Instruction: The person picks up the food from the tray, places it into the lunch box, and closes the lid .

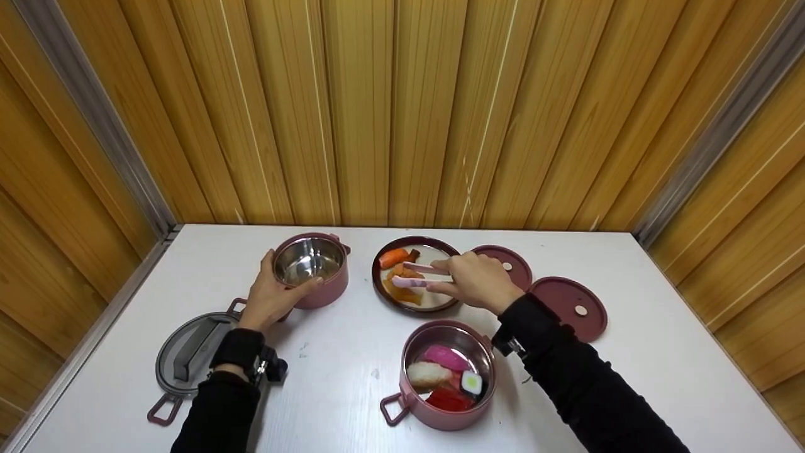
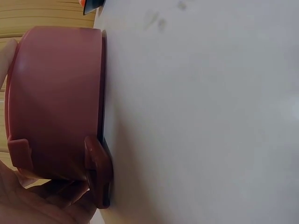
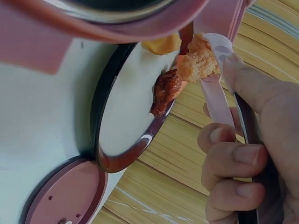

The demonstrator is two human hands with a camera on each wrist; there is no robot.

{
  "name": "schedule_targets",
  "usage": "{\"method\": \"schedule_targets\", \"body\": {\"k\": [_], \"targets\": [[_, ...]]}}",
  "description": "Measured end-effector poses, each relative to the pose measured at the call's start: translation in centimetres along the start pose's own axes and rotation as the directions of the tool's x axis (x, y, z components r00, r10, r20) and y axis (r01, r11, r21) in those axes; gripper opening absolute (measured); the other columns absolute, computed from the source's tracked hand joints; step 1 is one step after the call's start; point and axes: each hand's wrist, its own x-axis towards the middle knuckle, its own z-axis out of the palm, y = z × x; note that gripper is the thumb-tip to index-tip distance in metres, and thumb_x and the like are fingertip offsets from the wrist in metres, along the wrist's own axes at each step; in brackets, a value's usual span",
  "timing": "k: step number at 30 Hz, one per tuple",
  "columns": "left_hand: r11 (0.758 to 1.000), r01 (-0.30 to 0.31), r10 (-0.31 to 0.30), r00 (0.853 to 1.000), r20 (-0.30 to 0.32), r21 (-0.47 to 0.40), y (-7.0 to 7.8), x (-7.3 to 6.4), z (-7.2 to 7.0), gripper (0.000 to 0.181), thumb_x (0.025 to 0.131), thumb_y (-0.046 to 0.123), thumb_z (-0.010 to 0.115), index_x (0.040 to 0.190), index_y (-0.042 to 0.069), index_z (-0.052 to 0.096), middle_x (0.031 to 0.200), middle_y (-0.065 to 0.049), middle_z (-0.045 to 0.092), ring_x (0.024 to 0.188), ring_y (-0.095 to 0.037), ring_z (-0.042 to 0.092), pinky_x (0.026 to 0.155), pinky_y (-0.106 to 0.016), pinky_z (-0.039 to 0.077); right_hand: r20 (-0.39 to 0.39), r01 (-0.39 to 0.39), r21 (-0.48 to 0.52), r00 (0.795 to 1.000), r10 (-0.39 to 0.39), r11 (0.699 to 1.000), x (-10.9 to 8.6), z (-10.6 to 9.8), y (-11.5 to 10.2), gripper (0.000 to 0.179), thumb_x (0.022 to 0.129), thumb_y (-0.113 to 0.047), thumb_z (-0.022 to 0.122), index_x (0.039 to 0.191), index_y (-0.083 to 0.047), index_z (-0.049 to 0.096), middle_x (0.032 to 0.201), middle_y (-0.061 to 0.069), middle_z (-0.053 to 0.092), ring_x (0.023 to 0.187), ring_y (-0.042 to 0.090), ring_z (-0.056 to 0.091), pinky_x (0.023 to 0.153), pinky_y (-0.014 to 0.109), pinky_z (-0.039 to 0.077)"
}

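My left hand (image 1: 273, 299) grips a small pink steel-lined pot (image 1: 333, 286) by its side, with the thumb at the rim. In the left wrist view, this pot (image 2: 56, 93) stands on the table, fingers beside its handle. With my right hand (image 1: 481, 280) I hold pale pink tongs (image 1: 412, 283) over a dark-rimmed plate (image 1: 443, 301). Between the tong tips is a golden, crumbly fried piece (image 3: 198, 60). On the plate lie a carrot (image 1: 393, 257), a brown drumstick-like piece (image 3: 167, 91) and a yellow piece (image 3: 163, 45).
A second pink pot (image 1: 440, 418) at the front holds several food pieces, including a sushi roll (image 1: 471, 382). At the left lies a grey lid (image 1: 170, 377) with handles. Two maroon discs (image 1: 566, 302) lie right of the plate. Wood-patterned walls (image 1: 402, 126) enclose the white table (image 1: 339, 390).
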Motion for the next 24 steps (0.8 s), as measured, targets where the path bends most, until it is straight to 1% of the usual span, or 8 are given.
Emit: {"method": "schedule_targets", "body": {"k": [5, 10, 14, 22, 24], "targets": [[1.000, -0.011, 0.011, 1.000, 0.010, 0.014, 0.1, -0.2, 0.2, 0.130, 0.093, 0.054, 0.085, 0.176, 0.002, 0.001, 0.180, -0.032, 0.024, 0.167, -0.051, 0.027, 0.136, -0.066, 0.025, -0.018, -0.006, 0.020, 1.000, 0.006, 1.000, 0.2, -0.4, -0.2, 0.053, 0.104, -0.052, 0.075, 0.146, -0.019, 0.075, 0.136, 0.020, 0.078, 0.106, 0.041, 0.079, 0.077, 0.060, 0.062], [1.000, -0.020, 0.020, 1.000, 0.011, 0.010, 0.2, -0.6, 0.4, 0.128, 0.093, 0.054, 0.085, 0.177, 0.004, 0.002, 0.181, -0.030, 0.024, 0.168, -0.049, 0.027, 0.136, -0.066, 0.026, -0.052, 0.006, 0.025, 0.999, -0.005, 1.000, 0.5, -0.7, -0.8, 0.053, 0.103, -0.052, 0.075, 0.145, -0.018, 0.075, 0.129, 0.021, 0.080, 0.097, 0.036, 0.078, 0.072, 0.056, 0.061], [1.000, -0.019, 0.019, 1.000, 0.012, 0.002, 0.2, -0.8, 0.8, 0.130, 0.092, 0.055, 0.086, 0.177, 0.004, 0.002, 0.181, -0.030, 0.024, 0.168, -0.050, 0.027, 0.136, -0.066, 0.026, -0.059, 0.006, 0.044, 0.998, -0.003, 0.999, 0.7, -1.1, -1.3, 0.054, 0.104, -0.051, 0.075, 0.146, -0.017, 0.074, 0.125, 0.021, 0.081, 0.094, 0.032, 0.075, 0.072, 0.053, 0.059], [1.000, -0.031, 0.031, 0.999, 0.018, 0.004, 0.4, -1.3, 1.4, 0.130, 0.092, 0.054, 0.087, 0.177, 0.003, 0.003, 0.181, -0.030, 0.023, 0.167, -0.051, 0.027, 0.136, -0.067, 0.025, -0.065, 0.006, 0.074, 0.998, -0.002, 0.997, 1.0, -1.5, -2.1, 0.052, 0.105, -0.049, 0.075, 0.144, -0.016, 0.076, 0.127, 0.018, 0.081, 0.097, 0.030, 0.075, 0.074, 0.049, 0.058], [0.999, -0.035, 0.035, 0.999, 0.017, -0.002, 0.5, -1.5, 1.6, 0.130, 0.092, 0.054, 0.087, 0.177, 0.003, 0.003, 0.181, -0.030, 0.023, 0.168, -0.050, 0.026, 0.136, -0.067, 0.025, -0.063, 0.007, 0.080, 0.998, -0.002, 0.997, 1.1, -1.6, -2.2, 0.051, 0.105, -0.049, 0.074, 0.144, -0.016, 0.075, 0.114, 0.018, 0.083, 0.091, 0.028, 0.072, 0.072, 0.047, 0.055]]}}
